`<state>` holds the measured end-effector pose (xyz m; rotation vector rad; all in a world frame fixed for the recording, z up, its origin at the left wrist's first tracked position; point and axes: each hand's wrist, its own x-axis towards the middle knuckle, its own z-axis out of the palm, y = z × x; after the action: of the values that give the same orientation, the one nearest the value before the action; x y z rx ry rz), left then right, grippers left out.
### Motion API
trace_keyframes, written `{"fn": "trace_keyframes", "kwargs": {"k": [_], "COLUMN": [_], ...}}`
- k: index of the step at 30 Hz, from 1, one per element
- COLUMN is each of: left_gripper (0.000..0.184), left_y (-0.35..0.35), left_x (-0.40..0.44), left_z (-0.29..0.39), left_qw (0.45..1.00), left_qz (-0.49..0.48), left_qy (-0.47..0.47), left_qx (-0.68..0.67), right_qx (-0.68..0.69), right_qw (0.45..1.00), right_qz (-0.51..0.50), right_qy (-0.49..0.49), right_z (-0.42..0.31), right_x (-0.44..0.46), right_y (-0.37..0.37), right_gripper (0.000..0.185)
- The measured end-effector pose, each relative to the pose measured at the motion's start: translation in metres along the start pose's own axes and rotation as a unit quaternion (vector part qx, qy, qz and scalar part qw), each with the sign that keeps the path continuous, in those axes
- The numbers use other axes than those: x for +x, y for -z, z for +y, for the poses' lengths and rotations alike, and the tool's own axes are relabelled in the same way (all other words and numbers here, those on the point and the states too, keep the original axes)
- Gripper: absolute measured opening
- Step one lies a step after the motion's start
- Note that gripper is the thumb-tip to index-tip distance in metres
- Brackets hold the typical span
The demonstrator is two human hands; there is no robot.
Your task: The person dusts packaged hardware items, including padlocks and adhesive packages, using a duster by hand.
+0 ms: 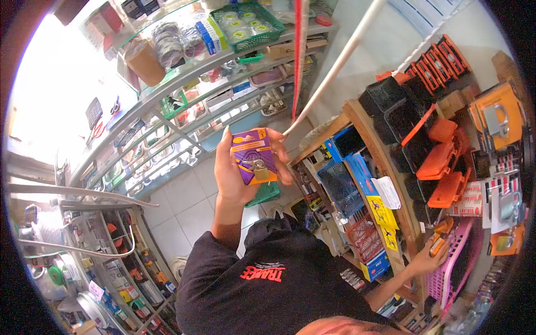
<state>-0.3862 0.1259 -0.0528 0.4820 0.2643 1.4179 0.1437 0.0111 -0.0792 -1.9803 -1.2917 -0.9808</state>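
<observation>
My left hand point(237, 181) is raised in the middle of the view, palm towards me. Its thumb and fingers close around the edges of a carded padlock point(257, 166), a brass lock on a purple and orange card facing me. Over on the right, my right hand point(427, 258) is beside the rim of a pink plastic basket point(449, 259). Its fingers are closed on a small orange package point(440, 244), whose contents I cannot make out. Larger padlock packs point(497, 120) hang on the wall near that hand.
Glass shelves point(223, 61) with a green basket point(245, 28) and tape rolls run along the upper left. A wooden rack point(385, 167) with black and orange bins point(441, 159) stands at right. More stocked shelves point(123, 268) are at lower left. A white pole point(340, 64) slants across the top.
</observation>
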Motion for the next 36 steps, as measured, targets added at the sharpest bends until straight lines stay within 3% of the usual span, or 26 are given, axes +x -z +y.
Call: {"fn": "trace_keyframes", "kwargs": {"k": [4,9,25,31,36], "left_gripper": [0.076,0.079,0.075,0.075,0.074], "left_y": [-0.013,-0.003,-0.007,-0.005,-0.004], "left_x": [0.003,0.005,0.001,0.004,0.002], "left_z": [-0.005,-0.008,-0.01,-0.013,-0.015], "left_qw": [0.997,1.0,0.999,1.0,1.0], "left_qz": [0.07,-0.015,0.028,-0.007,-0.001], "left_qy": [-0.005,-0.002,0.016,0.018,0.026], "left_qx": [0.01,-0.009,-0.018,-0.002,-0.004], "right_qx": [-0.003,0.014,0.014,0.014,0.066], "right_qw": [1.0,0.999,0.997,0.999,0.997], "right_qz": [-0.004,-0.034,-0.04,-0.019,-0.033], "right_qy": [-0.028,-0.036,-0.064,-0.033,-0.012], "right_z": [-0.003,0.007,-0.011,0.015,-0.012], "right_x": [-0.008,-0.009,-0.011,-0.02,-0.008], "right_y": [0.002,0.0,0.009,0.015,0.046], "right_gripper": [0.049,0.048,0.049,0.05,0.051]}}
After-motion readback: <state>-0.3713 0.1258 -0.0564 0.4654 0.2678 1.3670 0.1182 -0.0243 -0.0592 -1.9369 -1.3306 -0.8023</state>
